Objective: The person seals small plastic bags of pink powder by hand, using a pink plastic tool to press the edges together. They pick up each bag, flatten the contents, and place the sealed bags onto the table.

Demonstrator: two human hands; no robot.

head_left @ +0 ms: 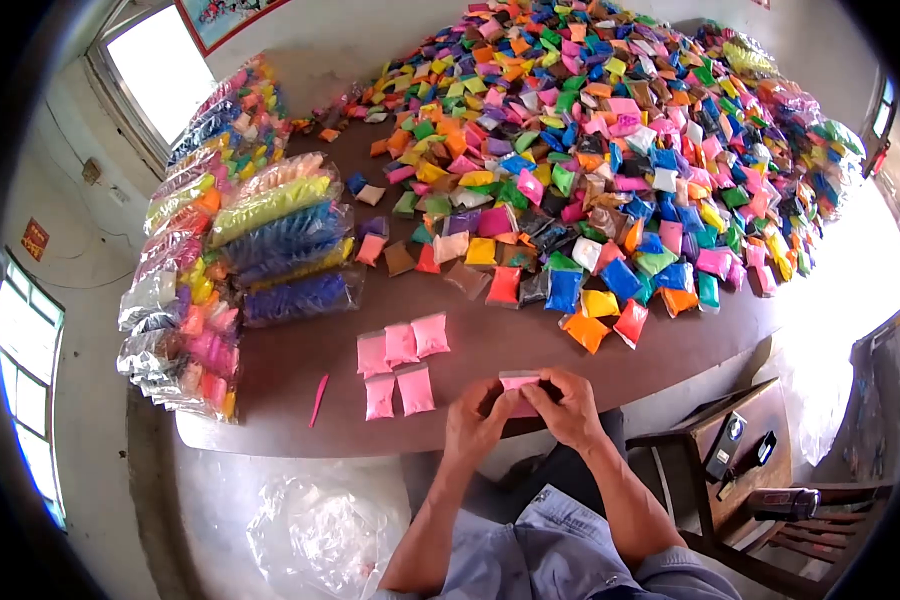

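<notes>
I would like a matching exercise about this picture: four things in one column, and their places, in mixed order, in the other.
Things
1. thin pink stick
2. crumpled clear bag
3. five pink packets
4. red-framed picture

Places
A. on the wall
B. lower than the tabletop
C. in two rows
D. alone, left of the rows

Pairs: 1-D, 2-B, 3-C, 4-A

At the table's [270,378] near edge, my left hand [481,418] and right hand [565,404] pinch close together, fingers bent inward, forearms rising from below, slanting towards each other.
</notes>
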